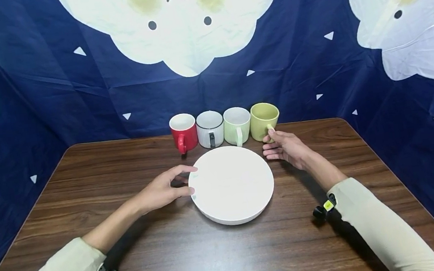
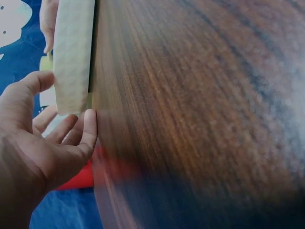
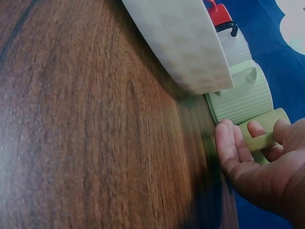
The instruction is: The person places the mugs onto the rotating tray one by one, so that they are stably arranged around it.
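Observation:
My right hand (image 1: 287, 148) pinches the handle of an olive-green mug (image 1: 260, 123), thumb and index finger on it; the mug stands upright at the right end of a row. In the right wrist view, the fingers (image 3: 228, 143) lie around that handle. A thick round white disc (image 1: 231, 184), flat on top with a dimpled side, sits on the table in front of the mugs. At its left edge is my left hand (image 1: 162, 189), fingers spread and thumb apart. In the left wrist view, the fingertips (image 2: 89, 119) are by the disc's side wall (image 2: 74, 57).
Left of the olive mug stand a pale green ribbed mug (image 1: 237, 123), a white mug (image 1: 210, 127) with black rim and handle, and a red mug (image 1: 183, 130). They line the back of the brown wooden table (image 1: 134, 256). Behind hangs a blue cloth (image 1: 92, 97) with clouds.

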Available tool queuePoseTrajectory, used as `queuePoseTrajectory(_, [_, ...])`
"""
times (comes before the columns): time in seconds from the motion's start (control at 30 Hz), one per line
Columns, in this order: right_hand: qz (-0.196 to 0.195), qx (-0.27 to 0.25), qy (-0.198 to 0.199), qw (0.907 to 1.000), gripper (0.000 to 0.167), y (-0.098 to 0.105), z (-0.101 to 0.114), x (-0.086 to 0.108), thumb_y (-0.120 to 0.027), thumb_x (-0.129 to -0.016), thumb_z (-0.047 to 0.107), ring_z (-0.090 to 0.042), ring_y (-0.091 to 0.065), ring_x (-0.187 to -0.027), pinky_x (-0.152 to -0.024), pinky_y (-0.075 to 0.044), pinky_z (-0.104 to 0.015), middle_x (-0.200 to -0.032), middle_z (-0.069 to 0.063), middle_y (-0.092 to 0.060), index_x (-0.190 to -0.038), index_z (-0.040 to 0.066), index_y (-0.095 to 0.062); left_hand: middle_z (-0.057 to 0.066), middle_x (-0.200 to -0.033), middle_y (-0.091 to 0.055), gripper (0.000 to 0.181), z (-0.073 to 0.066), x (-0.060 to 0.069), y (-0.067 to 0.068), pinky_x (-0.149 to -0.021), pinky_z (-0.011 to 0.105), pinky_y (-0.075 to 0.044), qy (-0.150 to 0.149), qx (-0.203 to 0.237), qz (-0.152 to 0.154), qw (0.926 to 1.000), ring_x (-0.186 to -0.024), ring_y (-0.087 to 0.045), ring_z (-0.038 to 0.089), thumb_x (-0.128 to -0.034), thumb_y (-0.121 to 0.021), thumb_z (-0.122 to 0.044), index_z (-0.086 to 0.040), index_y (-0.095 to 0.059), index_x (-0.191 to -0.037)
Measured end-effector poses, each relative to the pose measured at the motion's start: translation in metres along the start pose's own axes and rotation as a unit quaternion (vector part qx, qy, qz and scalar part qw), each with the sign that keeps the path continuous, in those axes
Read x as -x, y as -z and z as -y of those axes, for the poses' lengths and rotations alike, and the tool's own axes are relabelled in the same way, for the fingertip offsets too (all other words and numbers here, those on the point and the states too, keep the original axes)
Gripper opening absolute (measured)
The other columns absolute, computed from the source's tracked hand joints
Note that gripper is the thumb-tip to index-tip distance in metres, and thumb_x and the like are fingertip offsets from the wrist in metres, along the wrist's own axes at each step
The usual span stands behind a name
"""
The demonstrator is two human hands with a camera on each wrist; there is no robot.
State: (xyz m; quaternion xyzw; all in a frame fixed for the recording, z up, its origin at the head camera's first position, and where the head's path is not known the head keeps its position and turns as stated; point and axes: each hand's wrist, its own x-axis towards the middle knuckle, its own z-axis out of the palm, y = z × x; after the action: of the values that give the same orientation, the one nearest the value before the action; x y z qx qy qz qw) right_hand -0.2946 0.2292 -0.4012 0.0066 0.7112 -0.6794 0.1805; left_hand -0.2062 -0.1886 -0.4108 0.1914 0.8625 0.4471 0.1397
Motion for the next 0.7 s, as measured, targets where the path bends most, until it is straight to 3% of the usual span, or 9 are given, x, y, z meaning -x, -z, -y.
queuePoseTrajectory(0.27, [0.004,-0.009,0.013,0.9999,0.037,-0.0004,-0.0023,-0.0014,-0.043,-0.124,0.037,-0.015,-0.077,-0.096,-0.093,-0.066,-0.025,-0.112,-0.01,-0.067,-0.125,0.004,-0.058,0.013,-0.165,-0.06,0.064,0.0017,-0.0032,-0.0033,-0.115,0.058,-0.055,0.014,0.034,0.001,0.9993,-0.142,-0.063,0.04,-0.1002,-0.086,-0.024,-0.018,-0.061,-0.159])
queuePoseTrajectory(0.43, [-0.005,-0.01,0.006,0.9999,0.049,-0.0011,-0.0013,-0.002,-0.038,-0.124,0.046,-0.017,-0.077,-0.098,-0.093,-0.066,-0.026,-0.112,-0.01,-0.066,-0.125,0.001,-0.057,0.014,-0.164,-0.06,0.069,0.0011,-0.0057,-0.0043,-0.112,0.052,-0.057,0.022,0.059,0.001,0.998,-0.143,-0.062,0.041,-0.0981,-0.087,-0.023,-0.016,-0.059,-0.161])
queuePoseTrajectory(0.53, [-0.016,-0.014,0.0,0.9998,0.056,-0.0029,-0.0011,-0.0031,-0.034,-0.122,0.054,-0.018,-0.078,-0.096,-0.091,-0.067,-0.027,-0.11,-0.01,-0.065,-0.117,0.003,-0.057,0.014,-0.164,-0.059,0.071,0.0018,-0.0051,-0.0049,-0.111,0.049,-0.057,0.029,0.069,-0.001,0.9972,-0.145,-0.061,0.041,-0.0972,-0.088,-0.023,-0.017,-0.059,-0.162])
queuePoseTrajectory(0.7, [-0.036,-0.03,0.004,0.9989,0.053,-0.0047,-0.003,-0.0046,-0.035,-0.122,0.055,-0.016,-0.079,-0.089,-0.087,-0.068,-0.028,-0.106,-0.01,-0.066,-0.103,0.009,-0.053,0.013,-0.166,-0.059,0.073,0.0019,-0.0043,-0.0061,-0.109,0.043,-0.057,0.032,0.088,-0.005,0.9956,-0.146,-0.061,0.04,-0.0961,-0.089,-0.021,-0.016,-0.058,-0.162])
